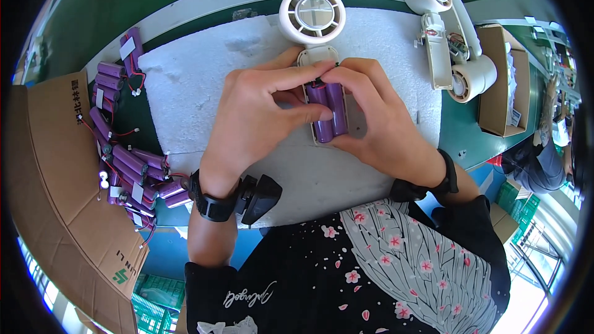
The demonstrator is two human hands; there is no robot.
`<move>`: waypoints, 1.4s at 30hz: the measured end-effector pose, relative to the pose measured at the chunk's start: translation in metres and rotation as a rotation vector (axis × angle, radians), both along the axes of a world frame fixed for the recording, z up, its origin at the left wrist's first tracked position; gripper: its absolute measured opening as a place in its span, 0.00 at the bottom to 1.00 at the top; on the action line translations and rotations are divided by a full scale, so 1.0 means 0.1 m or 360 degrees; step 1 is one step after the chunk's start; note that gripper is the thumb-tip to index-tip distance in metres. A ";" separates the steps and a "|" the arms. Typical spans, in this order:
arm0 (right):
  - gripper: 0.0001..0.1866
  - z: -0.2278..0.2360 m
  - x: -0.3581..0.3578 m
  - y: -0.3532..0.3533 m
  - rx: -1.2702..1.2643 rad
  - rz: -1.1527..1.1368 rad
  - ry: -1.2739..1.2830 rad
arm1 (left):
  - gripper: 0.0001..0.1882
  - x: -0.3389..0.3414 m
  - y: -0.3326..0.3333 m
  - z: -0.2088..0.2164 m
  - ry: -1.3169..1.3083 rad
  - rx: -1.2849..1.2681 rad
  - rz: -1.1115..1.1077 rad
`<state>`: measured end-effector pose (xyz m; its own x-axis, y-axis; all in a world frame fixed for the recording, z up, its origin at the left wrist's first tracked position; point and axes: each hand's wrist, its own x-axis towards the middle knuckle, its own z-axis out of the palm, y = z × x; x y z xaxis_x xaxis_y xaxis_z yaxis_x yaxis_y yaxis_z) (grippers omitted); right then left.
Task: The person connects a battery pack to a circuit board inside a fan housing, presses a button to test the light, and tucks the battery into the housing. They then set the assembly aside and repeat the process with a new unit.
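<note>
A white handheld fan (286,17) lies face up, its round head pointing away from me and its handle opened. Inside the handle sits a purple two-cell battery pack (338,110). My left hand (257,102) grips the pack from the left, thumb on its side and index finger at its upper end. From the right, my right hand (383,117) closes round the handle, its index finger at the pack's upper end beside the left fingertip. What the fingertips pinch there is mostly hidden; a bit of dark and red wire shows.
A white foam board (204,86) lies under the work. Several purple battery packs (130,162) with red leads are heaped at the left, beside a large cardboard box (55,142). More fans (473,78) lie at the far right, near an open carton (489,102).
</note>
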<state>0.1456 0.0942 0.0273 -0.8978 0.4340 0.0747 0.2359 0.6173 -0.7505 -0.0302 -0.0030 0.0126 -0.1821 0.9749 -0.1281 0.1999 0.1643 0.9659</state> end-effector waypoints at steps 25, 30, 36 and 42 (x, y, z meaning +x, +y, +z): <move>0.39 0.12 0.02 0.04 0.0503 0.0346 0.0013 | 0.27 0.04 -0.06 -0.07 0.0084 0.0212 0.0143; 0.32 0.11 -0.39 0.34 0.0548 0.0157 -0.0018 | 0.29 0.02 0.05 0.04 0.0498 0.0450 0.0576; 0.33 0.47 -1.32 1.04 0.1231 -0.0337 -0.0105 | 0.27 -0.05 -0.03 -0.07 0.0618 0.0560 0.0901; 0.14 0.13 -1.01 3.05 0.1238 -0.0532 -0.0993 | 0.23 0.00 0.11 -0.21 0.0676 0.0752 0.0698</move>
<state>0.0451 0.3997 0.0404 -0.7163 0.6978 0.0046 0.6915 0.7090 0.1384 -0.0303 0.0078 -0.0081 -0.5047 0.7361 0.4510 0.5809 -0.0969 0.8082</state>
